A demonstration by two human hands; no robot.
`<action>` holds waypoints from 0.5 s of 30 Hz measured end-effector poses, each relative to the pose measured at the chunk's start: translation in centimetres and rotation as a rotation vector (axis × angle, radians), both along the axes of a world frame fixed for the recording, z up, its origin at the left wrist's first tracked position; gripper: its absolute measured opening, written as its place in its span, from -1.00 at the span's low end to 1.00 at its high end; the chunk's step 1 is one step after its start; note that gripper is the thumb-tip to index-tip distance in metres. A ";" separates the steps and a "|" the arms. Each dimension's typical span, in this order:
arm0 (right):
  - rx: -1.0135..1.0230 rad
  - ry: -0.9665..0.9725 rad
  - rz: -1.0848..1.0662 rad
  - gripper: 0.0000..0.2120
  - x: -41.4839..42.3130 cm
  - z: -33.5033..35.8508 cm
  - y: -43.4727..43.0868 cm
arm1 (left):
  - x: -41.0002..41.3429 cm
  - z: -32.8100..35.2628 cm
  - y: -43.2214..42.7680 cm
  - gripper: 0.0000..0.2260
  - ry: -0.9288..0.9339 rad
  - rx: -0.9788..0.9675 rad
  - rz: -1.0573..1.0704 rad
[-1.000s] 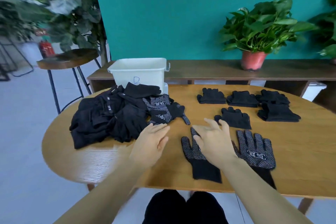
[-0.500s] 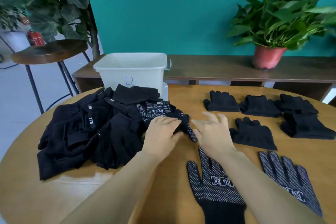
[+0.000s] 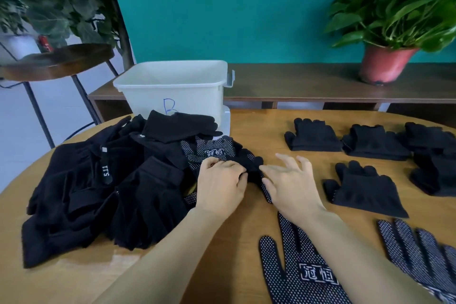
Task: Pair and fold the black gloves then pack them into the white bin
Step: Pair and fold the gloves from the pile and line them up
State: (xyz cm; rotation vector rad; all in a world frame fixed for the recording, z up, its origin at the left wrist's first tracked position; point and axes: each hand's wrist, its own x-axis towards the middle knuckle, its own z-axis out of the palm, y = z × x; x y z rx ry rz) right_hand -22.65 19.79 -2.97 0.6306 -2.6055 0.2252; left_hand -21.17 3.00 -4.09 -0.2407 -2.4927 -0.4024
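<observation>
A heap of black gloves [image 3: 103,187] covers the left of the round wooden table [image 3: 259,131]. My left hand [image 3: 220,185] pinches a dotted black glove [image 3: 249,165] at the heap's right edge. My right hand [image 3: 291,182] hovers just right of it, fingers spread and blurred. Two dotted gloves lie flat near me, one [image 3: 296,269] partly under my right forearm, the other [image 3: 419,252] further right. Several folded glove pairs lie at right, among them one [image 3: 313,134] at the back and one [image 3: 365,187] in the middle. The white bin [image 3: 172,91] stands behind the heap.
A dark wooden bench [image 3: 320,86] runs behind the table with a potted plant [image 3: 394,20] on it. A stool [image 3: 56,61] and a leafy plant [image 3: 49,0] stand at the left. The table's near edge is out of view.
Both hands moved from the flat dotted gloves forward to the heap. My left hand took hold of a dotted glove there. The camera came closer to the table.
</observation>
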 end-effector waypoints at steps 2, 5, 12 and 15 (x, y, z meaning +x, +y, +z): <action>-0.013 0.002 0.000 -0.84 0.4 0.3 0.1 | 0.4 0.9 -0.1 -0.80 0.012 0.058 0.022; -0.022 -0.020 0.002 -0.80 1.4 1.8 0.6 | 1.4 3.8 -0.7 -0.89 0.013 0.253 0.071; -0.137 -0.033 0.003 -0.64 4.4 9.2 0.9 | 5.6 13.6 -3.0 -0.91 -0.173 0.818 -0.030; -0.245 -0.087 0.003 -0.55 5.9 12.4 0.5 | 7.4 15.9 -3.8 -0.76 -0.289 0.916 -0.138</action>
